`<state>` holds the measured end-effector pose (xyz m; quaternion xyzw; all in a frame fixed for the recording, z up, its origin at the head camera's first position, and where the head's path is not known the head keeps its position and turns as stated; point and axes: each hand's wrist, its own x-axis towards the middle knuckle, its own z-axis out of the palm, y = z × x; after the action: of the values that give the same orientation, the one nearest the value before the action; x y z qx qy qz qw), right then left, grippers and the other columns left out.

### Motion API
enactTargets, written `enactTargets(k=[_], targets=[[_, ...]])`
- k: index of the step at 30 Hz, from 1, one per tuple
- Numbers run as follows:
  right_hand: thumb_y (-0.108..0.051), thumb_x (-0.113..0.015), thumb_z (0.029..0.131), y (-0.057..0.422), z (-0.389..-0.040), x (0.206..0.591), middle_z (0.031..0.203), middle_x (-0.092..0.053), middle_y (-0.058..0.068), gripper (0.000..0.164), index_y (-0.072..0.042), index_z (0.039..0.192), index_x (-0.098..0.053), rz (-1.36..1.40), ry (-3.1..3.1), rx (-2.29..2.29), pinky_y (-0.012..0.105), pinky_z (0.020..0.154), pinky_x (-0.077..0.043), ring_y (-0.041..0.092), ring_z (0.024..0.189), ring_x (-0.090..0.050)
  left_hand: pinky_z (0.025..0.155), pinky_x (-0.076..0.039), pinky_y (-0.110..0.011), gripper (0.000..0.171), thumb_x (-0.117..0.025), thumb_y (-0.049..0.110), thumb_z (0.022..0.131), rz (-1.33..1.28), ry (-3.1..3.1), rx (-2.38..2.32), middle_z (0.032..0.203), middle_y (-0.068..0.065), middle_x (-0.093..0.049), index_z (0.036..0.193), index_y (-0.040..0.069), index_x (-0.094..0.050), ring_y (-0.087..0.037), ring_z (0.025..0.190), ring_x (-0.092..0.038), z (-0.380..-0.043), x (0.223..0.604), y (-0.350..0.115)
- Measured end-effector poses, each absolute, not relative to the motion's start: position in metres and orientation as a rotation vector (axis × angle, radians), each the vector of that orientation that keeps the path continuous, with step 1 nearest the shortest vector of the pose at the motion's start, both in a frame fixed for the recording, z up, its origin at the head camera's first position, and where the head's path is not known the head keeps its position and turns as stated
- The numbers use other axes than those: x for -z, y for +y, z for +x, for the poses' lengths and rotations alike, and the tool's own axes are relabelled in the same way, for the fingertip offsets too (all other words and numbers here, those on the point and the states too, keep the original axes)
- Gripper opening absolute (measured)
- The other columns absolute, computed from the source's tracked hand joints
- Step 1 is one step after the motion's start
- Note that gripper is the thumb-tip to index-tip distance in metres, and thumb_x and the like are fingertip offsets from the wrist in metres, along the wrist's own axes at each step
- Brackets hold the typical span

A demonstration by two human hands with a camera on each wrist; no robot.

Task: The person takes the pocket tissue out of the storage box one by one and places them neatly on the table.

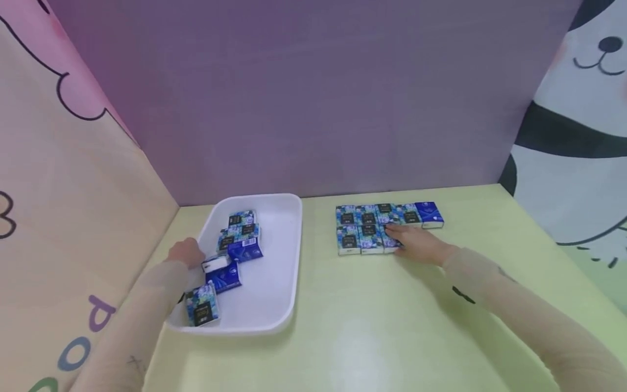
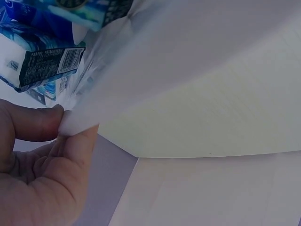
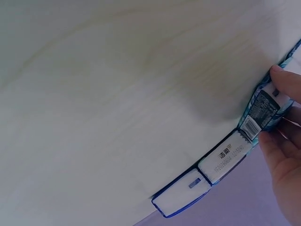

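Tray (image 1: 275, 267), rim pinched by left hand (image 1: 186, 252); right of it, right hand (image 1: 418, 243) grips a floral pack (image 3: 261, 113).

back wall (image 1: 313, 98) is a kinda dull, plain purple and meets the far edge of a pale yellow-green table (image 1: 333, 305). left wall (image 1: 49, 179) is more of a cream color, with a pink black-outlined shape (image 1: 39, 32) up top and chunky colored letters (image 1: 66, 361) lower down. right wall (image 1: 614, 286) has a big cartoon panda (image 1: 578, 196), bit of green below. soft whitish glare (image 1: 360, 348) on the table's near part.
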<state>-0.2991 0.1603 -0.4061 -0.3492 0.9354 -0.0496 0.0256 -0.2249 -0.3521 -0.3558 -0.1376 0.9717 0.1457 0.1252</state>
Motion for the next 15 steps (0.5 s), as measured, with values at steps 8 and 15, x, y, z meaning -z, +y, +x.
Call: enactTargets(k=[8, 15], targets=[[-0.019, -0.065, 0.083, 0.162, -0.298, 0.402, 0.140, -0.036, 0.024, 0.061, 0.006, 0.132, -0.041, -1.028, 2.917, 0.139, 0.051, 0.101, -0.035, 0.044, 0.124, -0.039, 0.074, -0.050, -0.047, 0.034, -0.049, 0.012, 0.081, -0.386, 2.841, -0.385, 0.092, -0.029, -0.060, 0.101, -0.015, -0.053, -0.035, 0.080, -0.058, -0.236, 0.356, -0.351], [-0.025, -0.065, 0.083, 0.133, -0.289, 0.386, 0.138, -0.041, 0.022, 0.060, 0.006, 0.131, -0.044, -1.244, 2.912, 0.115, 0.049, 0.102, -0.035, 0.039, 0.125, -0.040, 0.075, -0.050, -0.048, 0.035, -0.050, 0.012, 0.080, -0.423, 2.821, -0.412, 0.093, -0.029, -0.059, 0.101, -0.015, -0.053, -0.037, 0.082, -0.058, -0.230, 0.359, -0.355]])
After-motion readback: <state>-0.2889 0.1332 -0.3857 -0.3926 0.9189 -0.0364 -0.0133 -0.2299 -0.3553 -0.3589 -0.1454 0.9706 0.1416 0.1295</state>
